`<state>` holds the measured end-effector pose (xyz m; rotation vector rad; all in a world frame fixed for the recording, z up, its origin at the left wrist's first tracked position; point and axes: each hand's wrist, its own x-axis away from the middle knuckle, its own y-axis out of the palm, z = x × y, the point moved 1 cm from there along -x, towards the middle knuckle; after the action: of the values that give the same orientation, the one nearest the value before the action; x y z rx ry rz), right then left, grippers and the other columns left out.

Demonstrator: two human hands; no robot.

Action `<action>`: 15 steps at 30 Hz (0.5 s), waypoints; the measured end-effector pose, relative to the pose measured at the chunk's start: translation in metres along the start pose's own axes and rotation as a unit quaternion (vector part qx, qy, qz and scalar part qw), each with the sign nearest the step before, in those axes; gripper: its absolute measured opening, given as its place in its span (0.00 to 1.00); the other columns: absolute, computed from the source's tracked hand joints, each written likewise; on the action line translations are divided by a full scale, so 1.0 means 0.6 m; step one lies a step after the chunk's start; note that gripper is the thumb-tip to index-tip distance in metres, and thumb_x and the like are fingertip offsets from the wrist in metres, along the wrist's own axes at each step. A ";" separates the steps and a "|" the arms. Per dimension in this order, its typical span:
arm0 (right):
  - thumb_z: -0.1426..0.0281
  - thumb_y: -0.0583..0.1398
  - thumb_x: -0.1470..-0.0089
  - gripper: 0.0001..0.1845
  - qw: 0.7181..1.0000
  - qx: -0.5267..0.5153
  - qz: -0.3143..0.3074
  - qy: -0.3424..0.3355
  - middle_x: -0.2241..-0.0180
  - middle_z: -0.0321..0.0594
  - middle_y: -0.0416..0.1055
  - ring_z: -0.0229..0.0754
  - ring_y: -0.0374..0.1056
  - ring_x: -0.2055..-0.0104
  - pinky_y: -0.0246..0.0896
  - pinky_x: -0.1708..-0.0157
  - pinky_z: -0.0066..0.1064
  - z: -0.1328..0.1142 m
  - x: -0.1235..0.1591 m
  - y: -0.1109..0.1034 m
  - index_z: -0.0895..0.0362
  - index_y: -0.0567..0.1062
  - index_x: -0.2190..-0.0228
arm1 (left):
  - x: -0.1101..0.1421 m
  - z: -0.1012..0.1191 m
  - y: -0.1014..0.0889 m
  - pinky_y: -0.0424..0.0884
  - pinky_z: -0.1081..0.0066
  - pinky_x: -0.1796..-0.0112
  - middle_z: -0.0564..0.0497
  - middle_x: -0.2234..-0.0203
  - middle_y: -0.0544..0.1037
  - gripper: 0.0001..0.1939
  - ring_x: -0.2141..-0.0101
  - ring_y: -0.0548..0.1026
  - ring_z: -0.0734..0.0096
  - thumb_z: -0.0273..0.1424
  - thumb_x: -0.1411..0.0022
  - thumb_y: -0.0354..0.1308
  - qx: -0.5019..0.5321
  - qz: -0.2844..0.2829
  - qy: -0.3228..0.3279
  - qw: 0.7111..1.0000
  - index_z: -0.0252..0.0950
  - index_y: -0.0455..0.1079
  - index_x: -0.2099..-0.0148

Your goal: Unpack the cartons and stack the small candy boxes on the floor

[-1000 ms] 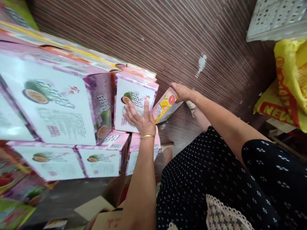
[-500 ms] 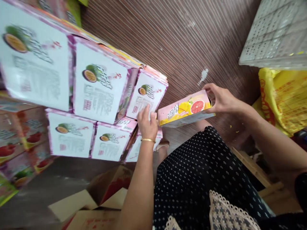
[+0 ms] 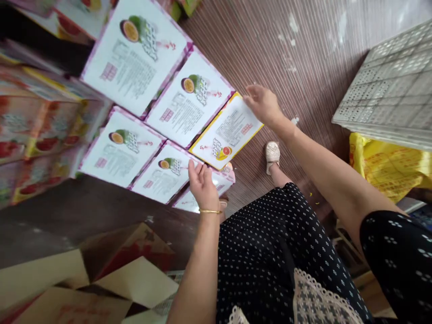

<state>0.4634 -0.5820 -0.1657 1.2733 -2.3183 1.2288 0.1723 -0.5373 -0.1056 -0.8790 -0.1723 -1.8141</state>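
Observation:
A yellow-edged grapefruit drink box [image 3: 229, 130] lies with its white printed face toward me, at the right end of the upper row of boxes. My right hand [image 3: 263, 103] is at its far right corner, fingers loosely bent and apart, seeming to touch the edge. By the box's near left corner is my left hand [image 3: 204, 184], palm partly up, fingers loosely extended and gripping nothing. Purple-edged passion fruit boxes [image 3: 194, 99] stand tightly beside it. Below, another passion fruit box [image 3: 165, 173] adjoins a similar one partly covered by my left hand.
Stacked fruit drink boxes [image 3: 50, 139] fill the left side. Open brown cartons [image 3: 135, 279] sit at the lower left. A white perforated crate [image 3: 388, 85] and a yellow plastic bag [image 3: 388, 166] are at the right. Striped brown flooring [image 3: 266, 49] runs between.
The grapefruit box has gone from my right hand into the upper row, now white face toward me. My right hand has moved left and up to its corner. The view has turned.

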 end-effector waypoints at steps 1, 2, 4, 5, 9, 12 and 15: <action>0.60 0.57 0.33 0.24 0.999 -0.015 0.031 0.004 0.41 0.46 0.70 0.42 0.68 0.41 0.63 0.35 0.38 0.009 0.008 0.006 0.60 0.68 0.41 | 0.012 -0.008 -0.017 0.67 0.57 0.37 0.35 0.38 0.70 0.35 0.39 0.71 0.56 0.43 0.35 0.59 -0.053 0.013 0.043 0.998 0.36 0.60 0.30; 0.57 0.56 0.33 0.26 0.998 -0.038 0.054 0.002 0.38 0.45 0.67 0.42 0.65 0.37 0.61 0.34 0.38 0.022 0.020 0.009 0.58 0.67 0.40 | 0.026 -0.020 -0.039 0.67 0.56 0.36 0.35 0.39 0.70 0.32 0.39 0.71 0.55 0.44 0.33 0.57 -0.109 0.032 0.080 0.990 0.35 0.64 0.32; 0.48 0.55 0.35 0.32 0.993 -0.084 0.079 -0.007 0.34 0.44 0.63 0.45 0.59 0.31 0.57 0.31 0.43 0.052 0.049 0.011 0.54 0.65 0.39 | 0.056 -0.056 -0.096 0.63 0.54 0.34 0.35 0.38 0.68 0.30 0.37 0.68 0.54 0.45 0.32 0.55 -0.197 0.092 0.104 0.970 0.35 0.66 0.34; 0.44 0.54 0.37 0.35 0.991 -0.102 0.088 -0.006 0.33 0.43 0.61 0.47 0.56 0.30 0.54 0.30 0.47 0.067 0.064 0.012 0.52 0.65 0.39 | 0.069 -0.079 -0.128 0.62 0.52 0.33 0.34 0.37 0.67 0.32 0.35 0.66 0.52 0.45 0.32 0.55 -0.225 0.133 0.080 0.962 0.35 0.64 0.32; 0.40 0.50 0.39 0.39 0.963 -0.188 0.171 0.095 0.31 0.44 0.56 0.47 0.51 0.27 0.44 0.27 0.53 0.096 0.143 0.038 0.51 0.63 0.37 | 0.086 -0.183 -0.242 0.63 0.42 0.36 0.33 0.29 0.54 0.45 0.31 0.58 0.44 0.47 0.37 0.59 -0.153 0.213 -0.198 0.944 0.41 0.47 0.24; 0.42 0.45 0.36 0.35 0.876 -0.327 0.149 0.320 0.30 0.44 0.55 0.52 0.54 0.29 0.51 0.32 0.63 0.090 0.228 0.107 0.47 0.62 0.37 | 0.068 -0.234 -0.272 0.66 0.36 0.39 0.41 0.26 0.52 0.44 0.31 0.59 0.44 0.49 0.35 0.58 0.001 0.127 -0.325 0.937 0.54 0.42 0.24; 0.41 0.40 0.34 0.36 0.752 -0.463 0.011 0.468 0.30 0.46 0.54 0.57 0.54 0.29 0.57 0.38 0.68 0.079 0.295 0.210 0.48 0.64 0.39 | 0.033 -0.255 -0.265 0.71 0.41 0.42 0.44 0.30 0.61 0.36 0.33 0.64 0.47 0.53 0.37 0.59 0.132 0.056 -0.311 0.940 0.53 0.57 0.31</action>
<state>0.2680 -0.6880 -0.1709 0.1587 -1.6821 0.3479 -0.0418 -0.5611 -0.1584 -1.2142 -0.7336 -1.3164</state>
